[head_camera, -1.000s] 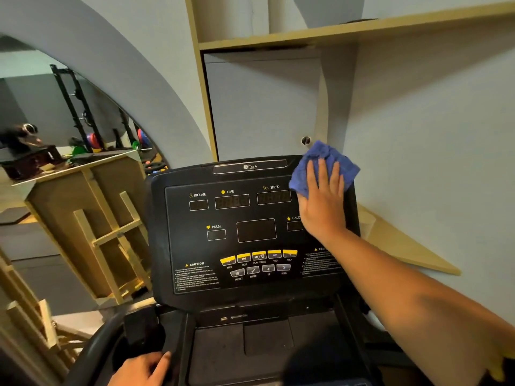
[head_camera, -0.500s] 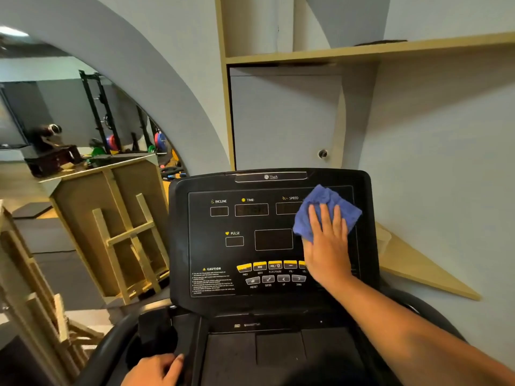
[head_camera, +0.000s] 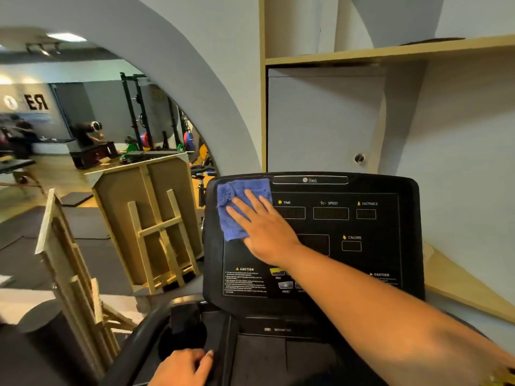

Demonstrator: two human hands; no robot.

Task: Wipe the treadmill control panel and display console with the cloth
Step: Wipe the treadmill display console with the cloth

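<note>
The black treadmill console (head_camera: 390, 246) fills the middle of the head view, with dark display windows labelled TIME, SPEED, DISTANCE and CALORIE. My right hand (head_camera: 262, 227) lies flat on a blue cloth (head_camera: 237, 201), pressing it against the console's upper left corner. My forearm crosses the lower panel and hides most of the yellow buttons (head_camera: 277, 271). My left hand (head_camera: 181, 369) rests at the bottom on the black handrail (head_camera: 133, 341), fingers curled over it.
A grey wall and a wooden shelf (head_camera: 390, 51) stand right behind the console. A light wooden board (head_camera: 459, 288) leans at the right. To the left stand wooden frames (head_camera: 150, 227) and, further back, gym racks with weight plates (head_camera: 145, 140).
My right hand has swept the cloth from the console's right side across to its upper left corner. The camera view has shifted so the console sits further right. My left hand stays on the handrail.
</note>
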